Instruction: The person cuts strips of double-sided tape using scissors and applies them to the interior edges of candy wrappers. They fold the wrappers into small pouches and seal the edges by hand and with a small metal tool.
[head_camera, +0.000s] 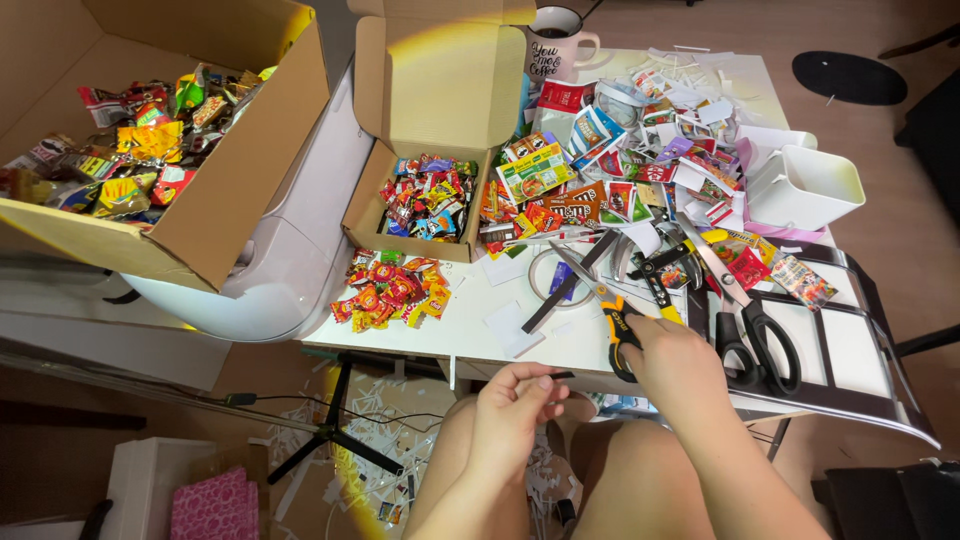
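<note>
My right hand (672, 358) rests on the front edge of the white table (560, 345), its fingers at the yellow and black handles of a pair of scissors (598, 300) whose blades lie on the table pointing away to the upper left. My left hand (515, 405) hovers below the table edge above my knee, fingers pinched on a small thin dark strip (562, 376). A black strip (563, 282) lies beside the scissors.
Black scissors (745, 315) lie to the right. Small open box (425, 205) of tiny wrappers, a loose wrapper pile (390, 292), a bigger box (150, 140) at left, a mug (557, 42), white container (805, 185), tape roll (552, 272), paper scraps on the floor (385, 420).
</note>
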